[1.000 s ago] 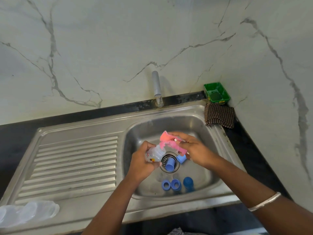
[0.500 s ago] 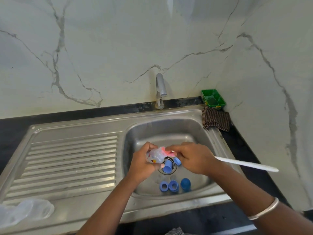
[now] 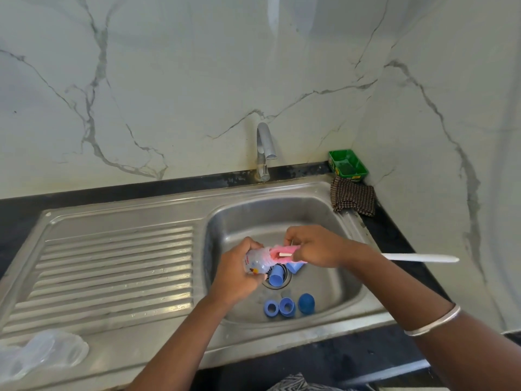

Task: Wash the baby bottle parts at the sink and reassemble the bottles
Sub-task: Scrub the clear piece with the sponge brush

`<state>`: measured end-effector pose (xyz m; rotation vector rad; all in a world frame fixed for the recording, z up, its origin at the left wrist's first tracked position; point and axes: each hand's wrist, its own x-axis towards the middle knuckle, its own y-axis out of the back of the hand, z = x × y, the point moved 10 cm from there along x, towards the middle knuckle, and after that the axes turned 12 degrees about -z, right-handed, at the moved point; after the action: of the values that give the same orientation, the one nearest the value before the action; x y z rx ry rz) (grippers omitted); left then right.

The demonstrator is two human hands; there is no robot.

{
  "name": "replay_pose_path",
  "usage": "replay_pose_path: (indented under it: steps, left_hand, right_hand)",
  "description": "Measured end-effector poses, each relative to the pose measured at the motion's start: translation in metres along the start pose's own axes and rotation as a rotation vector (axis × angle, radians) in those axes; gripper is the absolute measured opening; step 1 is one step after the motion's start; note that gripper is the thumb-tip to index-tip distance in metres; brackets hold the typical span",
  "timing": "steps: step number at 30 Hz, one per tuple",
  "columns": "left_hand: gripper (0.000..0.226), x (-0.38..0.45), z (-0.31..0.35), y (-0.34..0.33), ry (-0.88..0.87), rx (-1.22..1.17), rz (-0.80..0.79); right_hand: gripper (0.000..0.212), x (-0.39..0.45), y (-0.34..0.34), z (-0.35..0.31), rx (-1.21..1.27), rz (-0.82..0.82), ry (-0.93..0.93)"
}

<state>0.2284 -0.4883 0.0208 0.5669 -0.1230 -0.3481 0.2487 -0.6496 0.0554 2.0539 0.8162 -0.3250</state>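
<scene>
My left hand [image 3: 235, 273] grips a small clear baby bottle [image 3: 257, 262] on its side over the sink basin [image 3: 332, 221]. My right hand [image 3: 313, 246] holds a bottle brush by its white handle [image 3: 420, 258]; the brush's pink sponge head [image 3: 282, 253] sits at the bottle's mouth, partly inside. Blue parts lie in the basin: a cap [image 3: 275, 278] on the drain, another piece [image 3: 295, 267] beside it, two rings [image 3: 271, 308] [image 3: 287, 307] and a round cap [image 3: 306, 303] near the front wall.
A steel tap [image 3: 264, 149] stands behind the basin. The ribbed drainboard [image 3: 112, 266] lies to the left, with clear bottle parts [image 3: 42, 352] at its front corner. A green tray [image 3: 348, 165] and a checked cloth [image 3: 353, 198] sit at the back right corner.
The pink sponge head, free above the bottle a second ago, was pushed in and is now partly out at the bottle's mouth. The view has tilted a little upward.
</scene>
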Motion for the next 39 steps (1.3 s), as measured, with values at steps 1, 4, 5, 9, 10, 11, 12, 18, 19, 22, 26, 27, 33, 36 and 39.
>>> replay_pose_path:
  steps: [1,4,5,9,10,11,12,18,19,22,26,27,33,36,39]
  left_hand:
    - [0.048,0.0,0.002,-0.001,-0.01,0.011,-0.013]
    - [0.047,0.002,0.008,-0.006,-0.039,0.066,-0.059]
    - [0.047,0.002,0.009,-0.007,-0.046,0.089,-0.065]
    - [0.047,-0.004,0.005,-0.011,-0.049,0.147,-0.065]
    - [0.046,-0.006,0.004,-0.011,-0.054,0.144,-0.052]
    - [0.045,-0.008,0.004,-0.011,-0.064,0.14,-0.035]
    - [0.045,-0.009,0.005,-0.011,-0.079,0.144,-0.018]
    - [0.046,-0.008,0.005,0.001,-0.096,0.148,0.036]
    - [0.046,-0.008,0.003,0.005,-0.076,0.116,0.044]
    - [0.048,-0.006,-0.004,0.012,-0.011,0.031,0.039]
    - [0.051,-0.006,-0.003,0.019,-0.005,0.004,0.022]
    - [0.052,-0.006,-0.001,0.02,-0.007,0.013,0.015]
    - [0.046,-0.002,0.006,0.009,-0.035,0.133,-0.062]
    - [0.044,-0.004,0.011,0.007,-0.079,0.189,-0.048]
    - [0.046,-0.006,0.022,0.002,-0.145,0.281,-0.069]
  right_hand:
    - [0.016,0.001,0.0,-0.001,-0.014,-0.014,0.0]
    - [0.015,0.003,-0.008,-0.001,0.027,-0.099,-0.005]
    - [0.02,0.003,-0.01,0.0,0.07,-0.117,-0.012]
    - [0.03,0.01,-0.021,0.01,0.208,-0.168,-0.067]
    - [0.028,0.013,-0.024,0.011,0.232,-0.171,-0.075]
    - [0.025,0.016,-0.027,0.011,0.259,-0.166,-0.079]
    - [0.022,0.018,-0.03,0.012,0.29,-0.157,-0.085]
    - [0.019,0.017,-0.04,0.007,0.496,-0.191,-0.063]
    - [0.025,0.014,-0.037,0.004,0.491,-0.212,-0.035]
    - [0.035,0.003,-0.016,0.01,0.205,-0.234,-0.041]
    - [0.003,-0.001,0.015,0.012,-0.147,-0.071,0.032]
    - [0.009,-0.001,0.018,0.01,-0.163,-0.041,0.048]
    - [0.009,0.009,0.008,-0.006,-0.291,-0.023,0.106]
    - [0.011,0.013,-0.003,-0.014,-0.297,-0.032,0.137]
    - [0.018,0.017,-0.022,-0.011,-0.17,-0.15,0.115]
